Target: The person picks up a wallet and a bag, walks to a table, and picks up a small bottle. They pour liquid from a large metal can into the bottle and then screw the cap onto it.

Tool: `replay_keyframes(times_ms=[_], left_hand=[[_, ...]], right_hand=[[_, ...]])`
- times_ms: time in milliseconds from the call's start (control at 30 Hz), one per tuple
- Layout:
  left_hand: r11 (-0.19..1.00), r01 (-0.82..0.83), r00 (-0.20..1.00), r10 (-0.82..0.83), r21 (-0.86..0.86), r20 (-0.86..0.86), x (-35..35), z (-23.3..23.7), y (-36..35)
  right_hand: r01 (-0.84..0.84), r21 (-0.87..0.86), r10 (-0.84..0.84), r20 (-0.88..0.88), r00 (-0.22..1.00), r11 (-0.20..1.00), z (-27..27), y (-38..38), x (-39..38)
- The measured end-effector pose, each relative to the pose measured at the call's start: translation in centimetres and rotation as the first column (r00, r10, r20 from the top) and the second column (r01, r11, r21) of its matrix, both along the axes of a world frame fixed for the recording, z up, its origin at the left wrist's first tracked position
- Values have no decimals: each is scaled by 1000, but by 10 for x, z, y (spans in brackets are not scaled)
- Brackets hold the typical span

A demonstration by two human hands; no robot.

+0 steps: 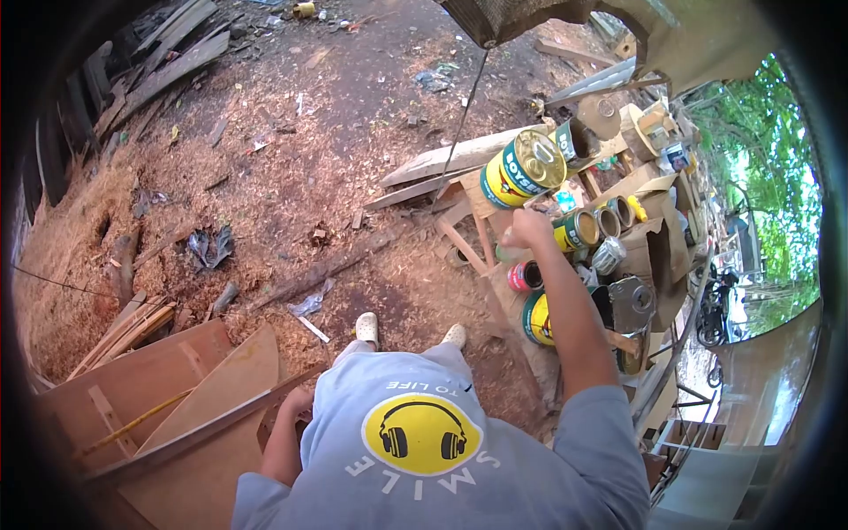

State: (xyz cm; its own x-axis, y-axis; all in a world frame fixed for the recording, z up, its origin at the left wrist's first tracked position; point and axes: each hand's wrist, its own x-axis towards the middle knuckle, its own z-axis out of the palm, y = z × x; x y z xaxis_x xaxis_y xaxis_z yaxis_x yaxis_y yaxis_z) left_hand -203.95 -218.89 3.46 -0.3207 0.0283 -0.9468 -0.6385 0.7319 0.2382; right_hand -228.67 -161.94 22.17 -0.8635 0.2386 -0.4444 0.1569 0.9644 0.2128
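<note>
My right hand (530, 228) reaches out over a wooden stand crowded with paint cans. Its fingers are curled around a small pale container (504, 253) that shows just under the fist. Beside it lies a small yellow-labelled can (576, 230), and a large yellow and blue can (521, 168) lies on its side above. My left hand (297, 403) is down at my side and grips the edge of a plywood board (221, 389). My grey shirt with a yellow headphone smiley (422, 433) fills the bottom of the view, and my two white shoes (367, 329) stand on the ground.
Sawdust and wood chips cover the dirt ground (291, 168). Planks (459, 155) lean against the can stand. More cans, cardboard and wooden pieces (645, 247) are stacked at the right. Plywood offcuts (132, 380) lie at the lower left, loose timber (168, 62) at the upper left.
</note>
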Motion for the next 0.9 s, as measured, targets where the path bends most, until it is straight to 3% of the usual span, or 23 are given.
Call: replay_keyframes(times_ms=[67, 167, 267, 300, 333, 400, 500, 600, 667, 700, 800, 833, 900], left_hand=[[999, -53, 992, 53, -3, 112, 3, -16, 2], [991, -113, 974, 95, 77, 208, 7, -32, 4], [952, -204, 955, 142, 227, 262, -1, -43, 10], [938, -232, 951, 163, 258, 264, -4, -47, 11], [925, -257, 948, 184, 281, 261, -8, -52, 9], [908, -300, 945, 242, 293, 218, -19, -67, 8], [880, -377, 925, 342, 287, 165, -38, -63, 12], [849, -449, 893, 439, 278, 99, -69, -23, 28], [828, -498, 860, 510, 256, 25, -83, -2, 40], [847, -467, 874, 486, 253, -14, -89, 8, 44], [874, -407, 886, 448, 265, -117, -109, -10, 48], [811, -466, 855, 516, 353, -55, -114, -8, 53], [833, -420, 855, 496, 359, -151, -127, 17, 72]], right_hand=[[47, -22, -51, -217, 975, 999, -5, -6, -2], [8, 0, -8, 72, 997, 1000, 13, -19, -3], [112, -51, -114, -45, 992, 992, 20, -30, -8], [32, -7, -32, 44, 999, 999, 28, -32, -2], [53, -22, -53, 21, 998, 998, 23, -32, 0], [95, -48, -97, -39, 995, 994, 18, -29, -4], [-6, -45, 6, 8, 1000, 999, 23, -27, 4], [147, -110, -160, -122, 980, 983, 10, -25, 2], [16, -47, -20, -80, 997, 999, 10, -20, 8], [-50, -23, 49, -56, 997, 998, 8, -22, 12], [145, -89, -161, -210, 964, 985, 10, -34, 13], [-8, -4, 7, -262, 965, 1000, 7, -31, 21], [3, -31, -10, -236, 972, 1000, 6, -40, 26]])
